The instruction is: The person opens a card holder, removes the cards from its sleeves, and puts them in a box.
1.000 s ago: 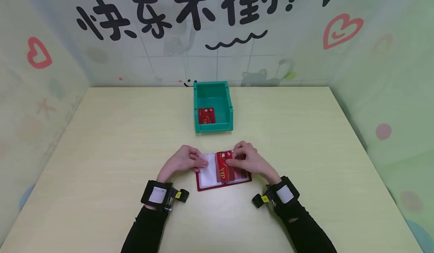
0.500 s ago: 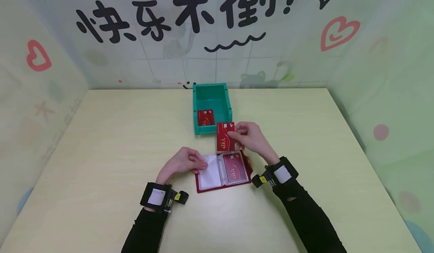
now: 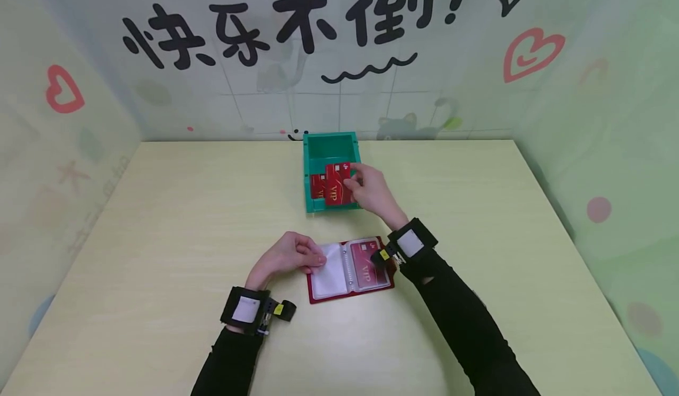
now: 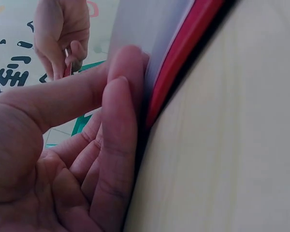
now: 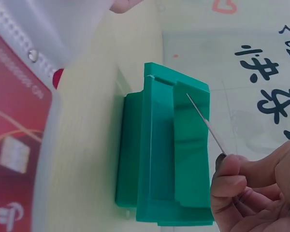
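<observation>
My right hand [image 3: 373, 192] pinches a red VIP card [image 3: 336, 185] by its right side, over the teal bin [image 3: 331, 145]. Seen from the right wrist, that card appears edge-on as a thin line. Inside the bin, at its front left, another red card [image 3: 316, 187] is partly covered by the held one. An open red card holder [image 3: 347, 294] with clear sleeves and a ring spine lies closer to me. Its right sleeve contains a red VIP card [image 3: 368, 266]. At its left edge, my left hand [image 3: 289, 257] pinches a whitish sleeve page [image 4: 154, 29] between thumb and finger.
A pale wooden table [image 3: 212, 207] carries everything. The bin stands near the printed back wall [image 3: 239, 107], and side walls rise to the left and right. My right wrist strap and its camera [image 3: 384, 257] hang above the card holder's right side.
The right hand has lifted a VIP card from the card holder and carried it forward and slightly left over the bin, exposing the card in the right sleeve. The left hand has stayed put.
</observation>
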{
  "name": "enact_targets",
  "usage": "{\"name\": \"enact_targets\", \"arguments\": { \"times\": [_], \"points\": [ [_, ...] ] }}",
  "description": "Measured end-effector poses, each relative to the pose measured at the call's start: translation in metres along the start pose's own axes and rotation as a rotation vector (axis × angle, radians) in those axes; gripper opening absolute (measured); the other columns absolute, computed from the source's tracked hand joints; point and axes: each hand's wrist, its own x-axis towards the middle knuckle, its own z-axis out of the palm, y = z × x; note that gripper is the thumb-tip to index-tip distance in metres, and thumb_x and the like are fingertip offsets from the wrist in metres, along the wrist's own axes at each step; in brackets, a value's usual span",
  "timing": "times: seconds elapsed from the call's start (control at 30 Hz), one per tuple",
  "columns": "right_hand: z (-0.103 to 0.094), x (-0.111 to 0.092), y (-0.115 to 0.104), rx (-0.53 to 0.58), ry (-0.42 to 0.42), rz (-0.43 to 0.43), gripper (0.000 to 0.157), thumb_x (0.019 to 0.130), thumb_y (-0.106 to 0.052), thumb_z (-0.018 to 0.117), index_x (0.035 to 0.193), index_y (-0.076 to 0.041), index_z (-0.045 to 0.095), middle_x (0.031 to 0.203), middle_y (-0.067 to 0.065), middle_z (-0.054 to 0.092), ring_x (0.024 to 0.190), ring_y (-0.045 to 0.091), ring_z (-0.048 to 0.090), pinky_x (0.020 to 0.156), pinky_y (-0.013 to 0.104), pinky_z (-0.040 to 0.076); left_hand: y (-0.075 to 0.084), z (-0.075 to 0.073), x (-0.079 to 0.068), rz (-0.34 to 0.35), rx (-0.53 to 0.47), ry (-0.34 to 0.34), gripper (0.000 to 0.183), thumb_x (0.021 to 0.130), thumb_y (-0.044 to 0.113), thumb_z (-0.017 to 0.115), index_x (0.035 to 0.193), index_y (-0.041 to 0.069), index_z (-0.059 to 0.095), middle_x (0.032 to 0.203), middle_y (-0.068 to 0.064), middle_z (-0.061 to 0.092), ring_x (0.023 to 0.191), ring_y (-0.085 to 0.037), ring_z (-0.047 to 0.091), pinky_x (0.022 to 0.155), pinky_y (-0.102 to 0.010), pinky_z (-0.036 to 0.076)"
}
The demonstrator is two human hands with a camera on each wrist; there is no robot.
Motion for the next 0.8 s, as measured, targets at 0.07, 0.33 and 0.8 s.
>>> {"name": "enact_targets", "arguments": {
  "times": [0.07,0.33,0.8],
  "points": [
    [0.004,0.006,-0.004,-0.031,0.001,0.001,0.053,0.102,-0.013,0.057,0.150,0.001,0.041,0.101,0.018,0.066,0.075,0.027,0.067,0.061,0.020,0.049,0.000,0.000,0.000,0.001,0.003,-0.001,0.018,0.093,0.010,0.071,0.103,-0.005,0.070,0.089,-0.013,0.077,0.064,-0.011,0.067,0.066,-0.024,0.058],
    [0.020,0.026,-0.021,-0.206,-0.023,0.010,0.063,0.099,0.001,0.056,0.155,0.004,0.029,0.137,0.022,0.061,0.112,0.031,0.067,0.088,0.035,0.060,0.000,-0.001,-0.001,0.018,-0.003,-0.008,0.019,0.092,0.010,0.072,0.102,-0.006,0.070,0.090,-0.014,0.077,0.063,-0.010,0.066,0.064,-0.024,0.058],
    [0.041,0.048,-0.022,-0.400,-0.164,0.102,0.037,0.100,-0.006,0.057,0.136,0.002,0.050,0.133,0.021,0.060,0.116,0.035,0.058,0.101,0.048,0.053,-0.001,-0.001,0.000,0.029,-0.005,-0.010,0.018,0.092,0.008,0.072,0.101,-0.006,0.069,0.089,-0.015,0.077,0.063,-0.010,0.066,0.065,-0.024,0.059]
  ]
}}
